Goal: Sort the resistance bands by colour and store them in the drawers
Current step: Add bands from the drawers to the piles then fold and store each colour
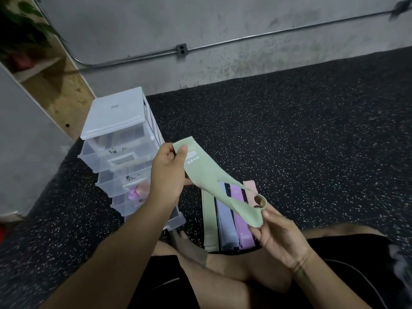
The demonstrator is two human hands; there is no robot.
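I hold a pale green resistance band [207,175] stretched in the air between both hands. My left hand [168,172] pinches its upper end with the white print. My right hand [276,233] grips the lower end, which is twisted into a small loop. Beneath the band, more bands lie side by side on the floor: a green one [209,226], a lilac-grey one [226,224], a purple one [242,219] and a pink one [249,186]. To the left stands a clear plastic drawer tower [116,121]; its drawers are pulled out in steps, and one lower drawer holds pink and purple bands [137,191].
Black speckled rubber flooring [289,134] spreads to the right and behind. A concrete wall with a metal conduit [223,43] runs along the back. A plywood panel [64,94] and a plant stand at far left. My crossed legs [214,270] are at the bottom.
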